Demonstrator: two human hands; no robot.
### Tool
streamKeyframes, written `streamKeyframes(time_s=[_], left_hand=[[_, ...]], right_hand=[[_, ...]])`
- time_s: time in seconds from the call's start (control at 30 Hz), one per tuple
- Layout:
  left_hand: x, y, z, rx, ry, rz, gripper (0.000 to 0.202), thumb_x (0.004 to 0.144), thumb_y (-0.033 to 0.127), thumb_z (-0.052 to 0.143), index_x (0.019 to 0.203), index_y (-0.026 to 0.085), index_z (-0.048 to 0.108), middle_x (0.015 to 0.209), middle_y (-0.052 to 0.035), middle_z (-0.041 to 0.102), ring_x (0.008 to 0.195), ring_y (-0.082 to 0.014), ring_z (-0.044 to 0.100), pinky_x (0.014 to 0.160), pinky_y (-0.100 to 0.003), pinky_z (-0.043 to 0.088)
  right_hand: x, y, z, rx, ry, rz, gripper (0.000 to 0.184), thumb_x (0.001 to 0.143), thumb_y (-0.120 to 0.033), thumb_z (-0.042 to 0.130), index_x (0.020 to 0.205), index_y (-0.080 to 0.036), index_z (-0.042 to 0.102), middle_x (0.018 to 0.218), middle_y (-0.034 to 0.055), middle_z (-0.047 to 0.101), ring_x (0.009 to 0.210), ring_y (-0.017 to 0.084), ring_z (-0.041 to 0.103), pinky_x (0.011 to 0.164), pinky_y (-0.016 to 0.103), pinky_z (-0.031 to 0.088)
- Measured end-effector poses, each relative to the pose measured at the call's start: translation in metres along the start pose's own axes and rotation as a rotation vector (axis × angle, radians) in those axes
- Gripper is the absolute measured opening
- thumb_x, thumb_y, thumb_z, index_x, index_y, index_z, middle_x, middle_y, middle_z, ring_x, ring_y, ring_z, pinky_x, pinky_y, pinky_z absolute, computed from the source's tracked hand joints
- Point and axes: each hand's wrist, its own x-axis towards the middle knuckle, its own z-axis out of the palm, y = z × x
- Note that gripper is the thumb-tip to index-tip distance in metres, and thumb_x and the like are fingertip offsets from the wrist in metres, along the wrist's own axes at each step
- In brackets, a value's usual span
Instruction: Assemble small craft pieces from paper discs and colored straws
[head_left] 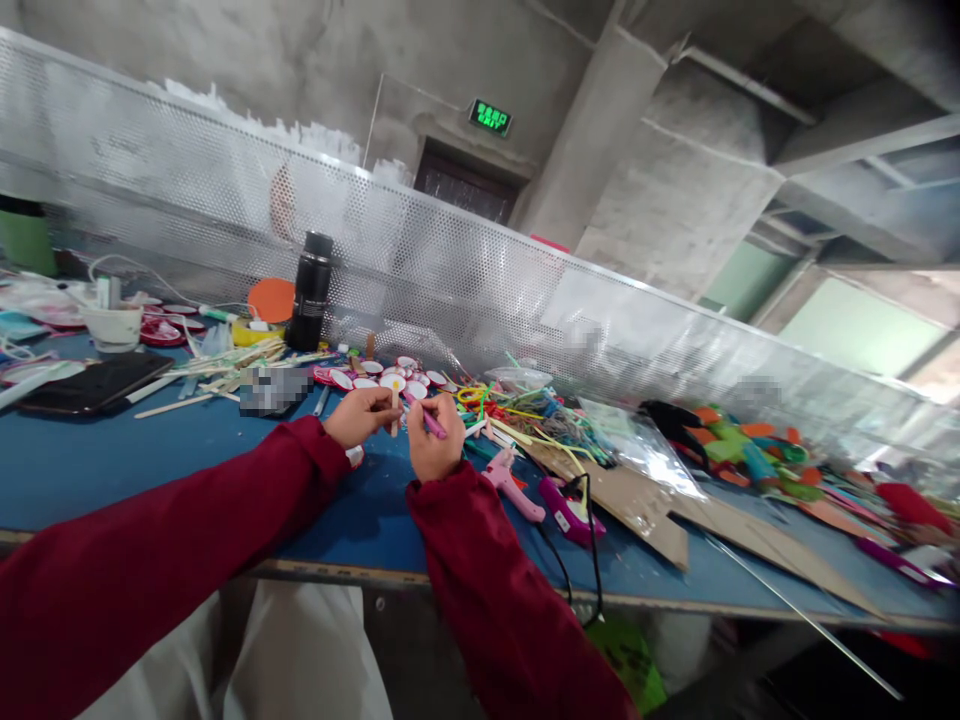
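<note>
Between the thumb and fingertips of my left hand [364, 415] is a flat wooden stick [394, 412], held upright. A small white disc with a yellow spot shows at its top; I cannot tell whether it is fixed to the stick or lies behind it. My right hand [436, 438] is closed around a pinkish-purple pen [433, 422], its tip side toward the stick. Several white discs with red rims [367, 382] lie just beyond my hands. A pink glue gun [512, 482] rests on the table to the right of my right hand.
A black bottle [309, 295] stands at the back left, near loose wooden sticks [217, 385] and a dark tablet-like slab [97, 383]. Right of the hands are coloured pipe cleaners [536, 405], a purple box [570, 512] with a black cable, and cardboard [637, 515]. A perforated metal screen [465, 270] borders the table.
</note>
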Motion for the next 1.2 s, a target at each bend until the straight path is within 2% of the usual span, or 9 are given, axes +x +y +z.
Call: streamKeyframes(time_s=[0.27, 0.6, 1.2], left_hand=[[-0.0011, -0.0003, 0.0027, 0.021, 0.016, 0.034, 0.021, 0.076, 0.034, 0.062, 0.067, 0.017, 0.053, 0.058, 0.0012, 0.058, 0.051, -0.0103, 0.048, 0.05, -0.022, 0.036], [-0.0002, 0.0001, 0.0013, 0.029, 0.013, 0.023, 0.024, 0.077, 0.037, 0.062, 0.067, 0.018, 0.053, 0.058, 0.0009, 0.058, 0.049, -0.01, 0.046, 0.048, -0.022, 0.034], [0.0004, -0.0015, 0.0017, 0.024, 0.038, 0.023, 0.023, 0.076, 0.035, 0.061, 0.065, 0.018, 0.05, 0.057, 0.0023, 0.053, 0.049, -0.0092, 0.043, 0.048, -0.022, 0.034]], right_hand=[[-0.0024, -0.0053, 0.0003, 0.033, -0.067, -0.017, 0.018, 0.087, -0.037, 0.053, 0.075, -0.023, 0.053, 0.067, 0.0009, 0.059, 0.055, 0.014, 0.052, 0.055, 0.026, 0.039], [-0.0013, -0.0049, -0.0013, -0.004, -0.021, -0.055, 0.019, 0.088, -0.035, 0.051, 0.074, -0.023, 0.052, 0.068, 0.002, 0.06, 0.058, 0.015, 0.054, 0.058, 0.027, 0.041], [-0.0034, -0.0055, -0.0005, -0.031, -0.063, -0.098, 0.019, 0.09, -0.035, 0.049, 0.075, -0.023, 0.051, 0.068, 0.0017, 0.059, 0.06, 0.015, 0.055, 0.061, 0.027, 0.041]])
